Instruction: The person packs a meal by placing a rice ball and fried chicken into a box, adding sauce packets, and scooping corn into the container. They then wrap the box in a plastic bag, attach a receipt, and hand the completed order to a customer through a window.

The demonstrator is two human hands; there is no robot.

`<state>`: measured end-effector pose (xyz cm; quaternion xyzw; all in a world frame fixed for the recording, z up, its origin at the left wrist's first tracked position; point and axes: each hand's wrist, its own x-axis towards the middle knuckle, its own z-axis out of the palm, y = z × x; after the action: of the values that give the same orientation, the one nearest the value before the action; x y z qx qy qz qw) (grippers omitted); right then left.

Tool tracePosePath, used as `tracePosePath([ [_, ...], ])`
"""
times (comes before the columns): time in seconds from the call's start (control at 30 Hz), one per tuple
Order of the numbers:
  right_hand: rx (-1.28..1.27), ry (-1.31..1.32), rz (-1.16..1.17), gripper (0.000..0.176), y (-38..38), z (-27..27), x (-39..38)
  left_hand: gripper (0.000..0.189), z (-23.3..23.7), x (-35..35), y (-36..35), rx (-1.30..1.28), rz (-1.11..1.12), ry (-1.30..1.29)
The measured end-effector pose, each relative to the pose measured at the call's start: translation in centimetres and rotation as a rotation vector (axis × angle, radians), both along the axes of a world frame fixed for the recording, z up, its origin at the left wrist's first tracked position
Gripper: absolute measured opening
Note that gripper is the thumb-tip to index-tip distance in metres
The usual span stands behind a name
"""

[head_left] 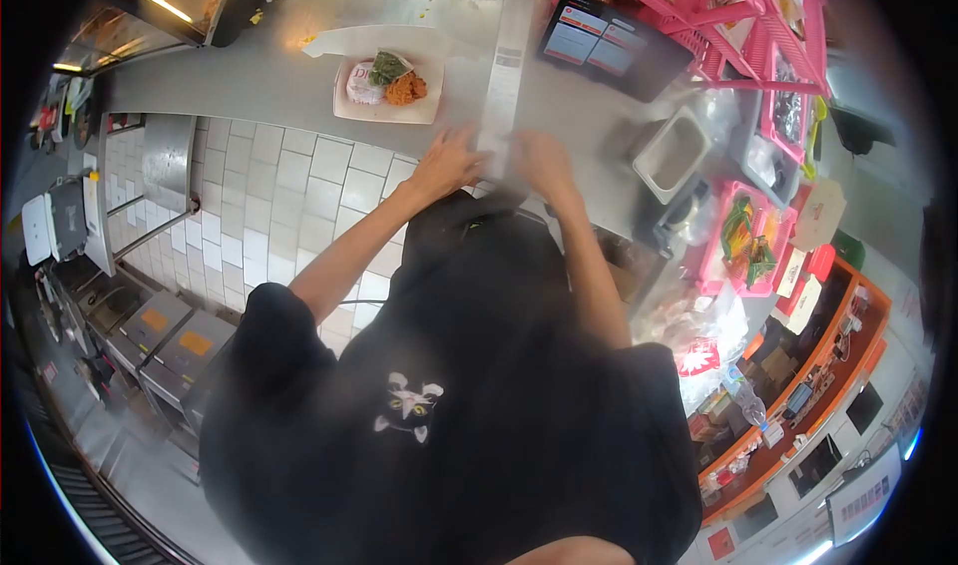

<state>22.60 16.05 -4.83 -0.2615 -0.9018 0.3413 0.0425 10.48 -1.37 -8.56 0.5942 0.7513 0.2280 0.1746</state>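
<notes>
A long white printed paper strip (506,61) runs across the steel counter toward me. My left hand (451,161) is at the left edge of its near end, the fingers curled in and closed on it. On the opposite edge is my right hand (544,171), slightly blurred, also closed with its fingertips at the strip. To the left of the strip sits an open paper food box (384,114). In it are a white wrapped round item (365,83), a green-patterned packet (388,67) and an orange-brown fried piece (406,89).
A dark tablet (611,46) with a lit screen lies right of the strip, beside pink plastic baskets (718,16). A metal container (673,154) stands on the counter's right side. Further right are a pink tray (748,241) of packets and a plastic bag (704,340).
</notes>
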Motion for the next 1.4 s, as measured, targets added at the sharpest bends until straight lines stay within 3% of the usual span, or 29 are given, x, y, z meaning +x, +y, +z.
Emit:
tracePosePath([
  [0.07, -0.075, -0.327, 0.277, 0.024, 0.8, 0.8, -1.0, 0.031, -0.1, -0.1, -0.1, -0.019, -0.012, 0.03],
  [0.2, -0.02, -0.215, 0.191, 0.024, 2.4, -0.2, -3.3, 0.03, -0.7, -0.4, -0.2, 0.006, -0.023, 0.036],
  [0.3, 0.053, -0.022, -0.007, 0.023, 2.3, -0.3, -4.7, 0.03, -1.0, -0.7, -0.3, 0.003, -0.042, 0.013],
  [0.37, 0.01, -0.276, 0.22, 0.026, 2.0, 1.2, -4.3, 0.03, -1.0, -0.9, -0.2, 0.008, -0.047, -0.002],
  [0.5, -0.016, -0.402, 0.213, 0.024, 1.0, 2.6, -3.4, 0.031, -1.3, -0.9, -0.4, -0.012, -0.061, -0.041],
  [0.6, 0.018, -0.309, 0.119, 0.027, 1.0, 0.9, -3.9, 0.032, -1.8, -1.8, 0.0, 0.028, -0.068, -0.092],
  [0.67, 0.125, 0.015, -0.137, 0.029, 0.3, -1.2, -3.7, 0.032, -2.2, -1.5, -0.1, 0.013, -0.07, -0.153],
  [0.7, 0.135, 0.005, -0.15, 0.029, 0.2, -2.2, -3.5, 0.032, -1.7, -1.6, 0.1, 0.023, -0.085, -0.163],
  [0.77, 0.416, -0.008, -0.06, 0.031, -0.5, -3.3, -3.1, 0.034, -1.1, -1.6, 0.1, -0.043, -0.08, -0.196],
  [0.9, 0.417, 0.187, -0.228, 0.029, -3.6, -2.9, -1.4, 0.031, -0.3, -1.5, -0.3, 0.02, -0.093, -0.197],
  [0.97, 0.379, 0.248, -0.303, 0.026, -5.7, -1.7, 1.1, 0.031, 0.6, -1.2, -0.5, 0.191, 0.033, -0.235],
  [1.0, 0.229, 0.235, -0.336, 0.025, -7.2, -1.4, 3.1, 0.031, 0.4, -0.8, -1.4, 0.192, 0.01, -0.239],
  [1.07, 0.056, 0.188, -0.372, 0.023, -10.7, -1.5, 7.6, 0.035, -0.3, -0.4, -4.8, 0.248, -0.255, -0.334],
  [1.1, 0.031, 0.143, -0.381, 0.024, -12.6, -2.2, 10.4, 0.037, -0.6, 0.5, -6.7, 0.01, -0.307, -0.497],
  [1.17, -0.45, -0.095, -0.455, 0.027, -16.3, -4.0, 16.6, 0.045, -3.2, 2.3, -10.5, -0.423, -0.456, -0.833],
  [1.2, -0.592, -0.186, -0.39, 0.031, -18.6, -7.3, 21.2, 0.05, -5.5, 3.2, -12.1, -0.607, -0.54, -1.003],
  [1.23, -0.739, -0.271, -0.313, 0.035, -21.0, -9.7, 25.3, 0.058, -6.2, 3.8, -13.6, -0.653, -0.395, -1.063],
  [1.27, -0.906, -0.274, -0.386, 0.04, -22.9, -8.8, 28.3, 0.067, -7.0, 4.3, -14.9, -0.698, -0.241, -1.114],
  [1.3, -1.069, -0.268, -0.453, 0.045, -24.4, -8.1, 30.8, 0.067, -9.1, 4.2, -16.1, -0.706, -0.253, -1.105],
  [1.37, -1.334, -0.495, -1.066, 0.046, -26.6, -10.2, 35.3, 0.082, -13.4, 5.6, -18.6, -0.946, -0.073, -1.049],
  [1.4, -1.342, -0.478, -1.075, 0.043, -28.6, -14.6, 40.1, 0.082, -13.2, 6.7, -18.3, -0.945, -0.066, -1.043],
])
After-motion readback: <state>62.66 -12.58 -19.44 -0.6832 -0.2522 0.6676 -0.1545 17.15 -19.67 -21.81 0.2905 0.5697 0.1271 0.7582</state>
